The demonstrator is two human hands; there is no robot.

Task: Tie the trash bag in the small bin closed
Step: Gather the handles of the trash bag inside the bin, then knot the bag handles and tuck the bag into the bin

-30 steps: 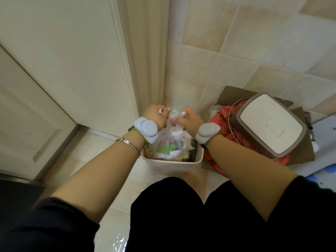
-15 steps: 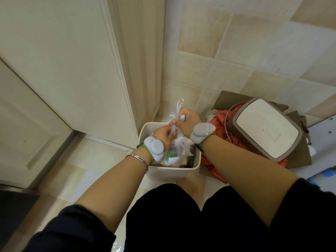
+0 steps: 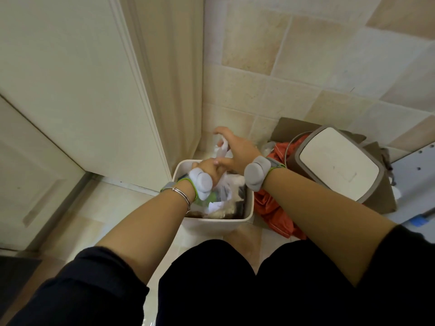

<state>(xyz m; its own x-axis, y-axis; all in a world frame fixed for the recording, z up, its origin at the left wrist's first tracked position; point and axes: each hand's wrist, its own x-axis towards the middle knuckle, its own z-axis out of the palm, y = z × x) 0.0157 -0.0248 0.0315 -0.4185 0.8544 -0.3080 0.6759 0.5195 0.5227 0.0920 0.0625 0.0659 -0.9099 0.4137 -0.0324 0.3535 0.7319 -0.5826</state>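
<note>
A small white bin (image 3: 219, 222) stands on the tiled floor against the wall corner. Inside it sits a clear trash bag (image 3: 223, 191) full of paper and green scraps. My left hand (image 3: 208, 169) is low over the bin, closed around the gathered neck of the bag. My right hand (image 3: 235, 147) is higher and farther back, gripping a twisted white end of the bag (image 3: 223, 145) that sticks up between its fingers. The two hands touch over the bin's mouth. Both wrists wear grey bands.
A cream door (image 3: 70, 90) and its frame stand left of the bin. To the right lie a white and brown bin lid (image 3: 336, 163), an orange bag (image 3: 277, 208) and brown cardboard (image 3: 294, 128). My dark-clad knees (image 3: 235, 278) are just before the bin.
My left hand dropped from beside the right hand down to the bag's neck. The right hand moved back and up, pulling a bag end with it.
</note>
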